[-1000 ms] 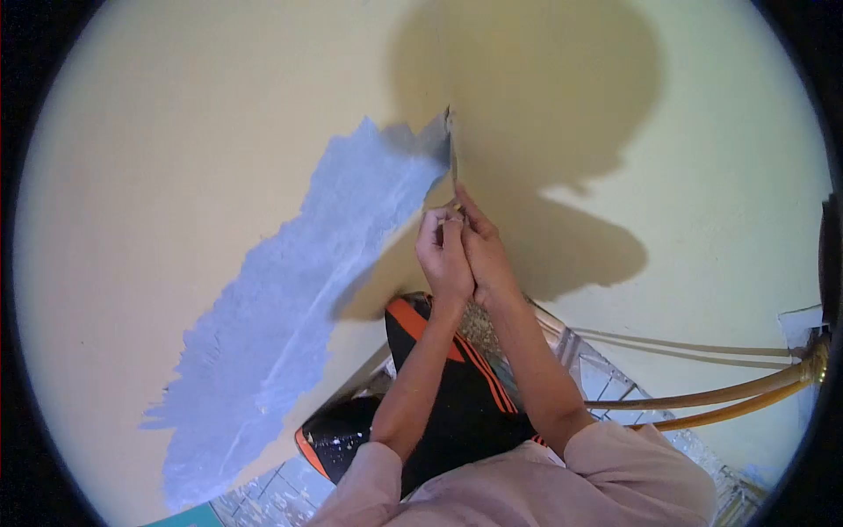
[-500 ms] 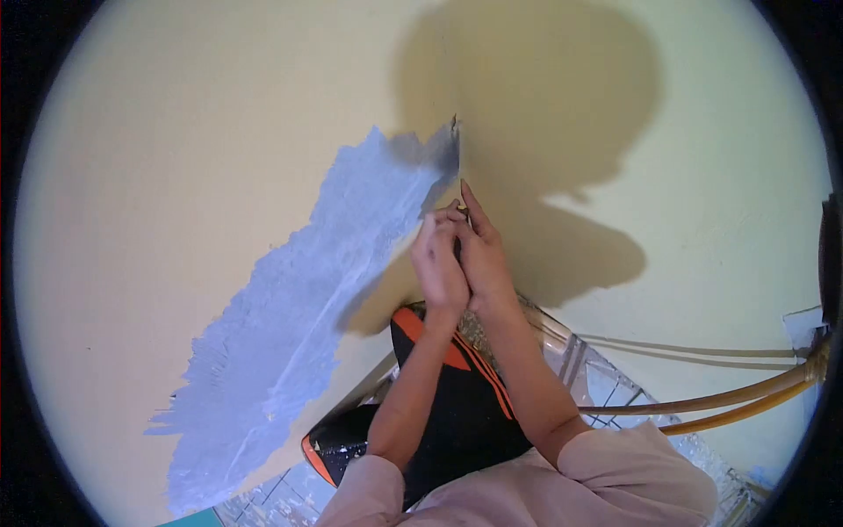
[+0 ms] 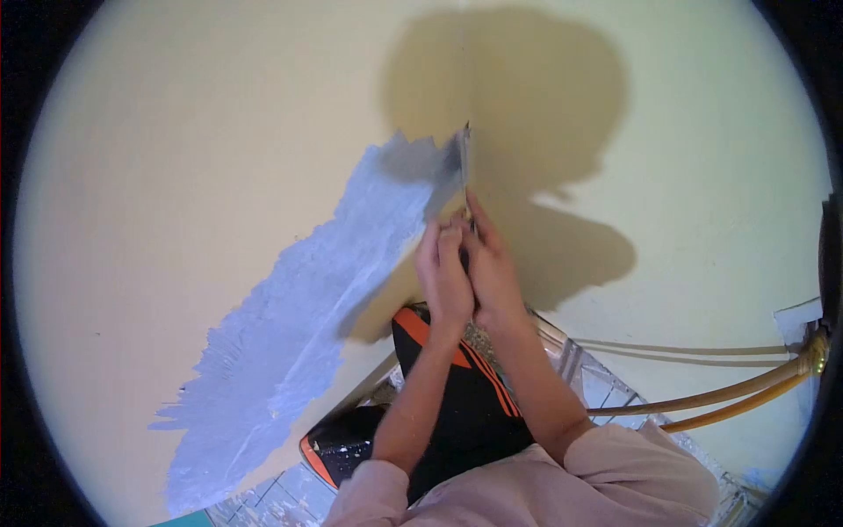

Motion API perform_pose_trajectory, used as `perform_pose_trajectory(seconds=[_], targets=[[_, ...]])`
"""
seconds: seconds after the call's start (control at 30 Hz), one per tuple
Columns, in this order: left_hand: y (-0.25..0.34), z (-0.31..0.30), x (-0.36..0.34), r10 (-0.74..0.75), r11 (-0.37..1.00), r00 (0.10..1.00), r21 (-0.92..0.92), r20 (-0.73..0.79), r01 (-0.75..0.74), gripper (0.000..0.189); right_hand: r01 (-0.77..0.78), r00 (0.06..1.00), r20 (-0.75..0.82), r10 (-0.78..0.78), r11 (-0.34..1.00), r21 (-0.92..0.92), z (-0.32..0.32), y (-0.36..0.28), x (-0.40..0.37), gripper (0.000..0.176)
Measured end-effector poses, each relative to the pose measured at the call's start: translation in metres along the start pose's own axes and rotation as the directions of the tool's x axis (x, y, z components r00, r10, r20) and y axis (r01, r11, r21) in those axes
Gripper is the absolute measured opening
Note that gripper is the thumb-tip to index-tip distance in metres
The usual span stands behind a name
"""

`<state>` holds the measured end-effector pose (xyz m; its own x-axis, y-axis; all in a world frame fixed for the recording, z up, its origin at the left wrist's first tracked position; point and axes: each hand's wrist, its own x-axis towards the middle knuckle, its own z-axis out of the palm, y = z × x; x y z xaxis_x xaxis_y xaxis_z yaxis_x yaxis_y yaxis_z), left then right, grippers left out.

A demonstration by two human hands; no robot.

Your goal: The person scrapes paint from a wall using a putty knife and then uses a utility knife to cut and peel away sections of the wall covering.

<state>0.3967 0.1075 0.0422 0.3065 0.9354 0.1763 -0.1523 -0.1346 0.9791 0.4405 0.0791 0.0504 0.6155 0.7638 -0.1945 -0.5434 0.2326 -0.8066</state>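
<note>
Both hands are closed around the handle of a scraper (image 3: 465, 160), whose thin metal blade points up into the wall corner. My right hand (image 3: 493, 272) grips it from the right, with the index finger stretched up along the blade's lower end. Pressed against it from the left, my left hand (image 3: 446, 277) has its fingers folded over the handle. The blade's tip touches the corner at the upper end of a bare bluish-grey patch (image 3: 307, 290). Jagged cream paint (image 3: 176, 220) borders this patch. Most of the handle is hidden by my fingers.
Brown cables or hoses (image 3: 702, 400) run along the right wall near the floor. My legs in black and orange trousers (image 3: 457, 413) are below my arms. Tiled floor (image 3: 281, 496) with flakes on it shows at the bottom. My shadow falls over the corner.
My hands and the scraper appear slightly lower and to the right. The view has shifted a little, and more of the blade shows against the corner. Both hands keep their hold.
</note>
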Motion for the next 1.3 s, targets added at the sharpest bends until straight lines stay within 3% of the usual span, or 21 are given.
perform_pose_trajectory(seconds=[0.07, 0.13, 0.17, 0.23, 0.27, 0.33, 0.4, 0.47, 0.6, 0.67, 0.77, 0.9, 0.97, 1.0, 1.03, 1.1, 1.13, 1.17, 1.23, 1.27, 1.3], targets=[[-0.019, -0.014, -0.027, -0.056, 0.997, 0.998, -0.053, -0.012, 0.056, 0.019, 0.020, 1.000, -0.007, -0.022, 0.988, -0.151, -0.012, 0.020, -0.017, 0.049], [-0.030, -0.026, -0.055, -0.058, 0.997, 0.998, 0.059, -0.008, 0.058, 0.016, 0.076, 0.994, 0.100, -0.044, 0.934, -0.348, -0.041, 0.048, -0.031, 0.049], [-0.031, -0.034, -0.067, -0.057, 0.997, 0.998, 0.057, -0.011, 0.057, 0.016, 0.077, 0.994, 0.103, -0.044, 0.933, -0.350, -0.050, 0.049, -0.041, 0.049], [-0.032, -0.053, -0.090, -0.347, 0.913, 0.930, -0.180, 0.123, 0.365, 0.014, -0.245, 0.948, 0.112, 0.297, 0.909, -0.337, -0.064, 0.044, -0.059, 0.047], [-0.031, -0.058, -0.101, -0.355, 0.907, 0.928, -0.197, 0.113, 0.371, 0.014, -0.252, 0.945, 0.109, 0.308, 0.900, -0.356, -0.071, 0.038, -0.063, 0.047], [-0.030, -0.062, -0.112, -0.351, 0.890, 0.935, -0.290, 0.056, 0.352, 0.018, -0.126, 0.972, 0.095, 0.217, 0.813, -0.569, -0.081, 0.021, -0.060, 0.045], [-0.037, -0.078, -0.119, -0.376, 0.889, 0.924, -0.255, 0.068, 0.380, 0.018, -0.005, 0.985, 0.142, 0.100, 0.833, -0.553, -0.068, -0.019, -0.050, 0.044], [-0.049, -0.087, -0.122, -0.393, 0.898, 0.917, -0.186, 0.066, 0.398, 0.018, 0.027, 0.981, 0.194, -0.012, 0.997, -0.073, -0.045, -0.038, -0.034, 0.045], [-0.043, -0.093, -0.123, -0.391, 0.900, 0.918, -0.183, 0.065, 0.397, 0.017, -0.006, 0.954, 0.298, 0.035, 0.995, -0.097, -0.027, -0.003, 0.007, 0.047], [-0.040, -0.103, -0.129, -0.383, 0.907, 0.922, -0.166, 0.059, 0.388, 0.018, -0.425, 0.905, 0.075, 0.420, 0.901, 0.089, -0.041, 0.031, -0.002, 0.048], [-0.045, -0.128, -0.139, -0.429, 0.892, 0.903, -0.147, 0.018, 0.427, 0.021, -0.519, 0.855, 0.007, 0.519, 0.855, -0.007, -0.070, 0.063, -0.040, 0.043], [-0.052, -0.139, -0.153, -0.550, 0.826, 0.832, -0.193, -0.073, 0.530, 0.040, -0.617, 0.783, 0.060, 0.619, 0.785, -0.049, -0.060, 0.080, -0.083, 0.049], [-0.054, -0.141, -0.154, -0.576, 0.805, 0.811, -0.244, -0.106, 0.540, 0.047, -0.533, 0.781, 0.191, 0.595, 0.794, -0.292, -0.041, 0.091, -0.103, 0.051], [-0.054, -0.141, -0.150, -0.630, 0.747, 0.775, -0.310, -0.045, 0.588, 0.053, -0.474, 0.785, 0.170, 0.595, 0.755, -0.454, -0.030, 0.091, -0.114, 0.056], [-0.054, -0.143, -0.148, -0.674, 0.680, 0.739, -0.374, 0.023, 0.631, 0.059, -0.477, 0.772, 0.179, 0.610, 0.742, -0.470, -0.030, 0.094, -0.121, 0.056], [-0.065, -0.146, -0.143, -0.639, 0.719, 0.768, -0.381, -0.032, 0.582, 0.062, -0.213, 0.737, 0.303, 0.604, 0.633, -0.744, -0.038, 0.106, -0.133, 0.059], [-0.070, -0.146, -0.140, -0.603, 0.754, 0.795, -0.372, -0.066, 0.541, 0.065, 0.328, 0.767, 0.561, 0.311, 0.561, -0.760, -0.058, 0.124, -0.131, 0.060], [-0.073, -0.142, -0.137, -0.606, 0.752, 0.792, -0.382, -0.080, 0.537, 0.065, 0.330, 0.757, 0.567, 0.325, 0.559, -0.761, -0.056, 0.113, -0.129, 0.060], [-0.077, -0.129, -0.138, -0.615, 0.668, 0.788, -0.553, -0.034, 0.497, 0.064, 0.552, 0.670, 0.711, 0.215, 0.497, -0.670, -0.050, 0.084, -0.130, 0.060], [-0.067, -0.124, -0.138, -0.689, 0.566, 0.723, -0.664, -0.056, 0.488, 0.056, 0.554, 0.690, 0.714, 0.120, 0.546, -0.628, -0.054, 0.084, -0.129, 0.051], [-0.068, -0.122, -0.139, -0.685, 0.568, 0.725, -0.677, -0.072, 0.469, 0.056, 0.562, 0.674, 0.727, 0.133, 0.546, -0.621, -0.050, 0.072, -0.129, 0.051]])
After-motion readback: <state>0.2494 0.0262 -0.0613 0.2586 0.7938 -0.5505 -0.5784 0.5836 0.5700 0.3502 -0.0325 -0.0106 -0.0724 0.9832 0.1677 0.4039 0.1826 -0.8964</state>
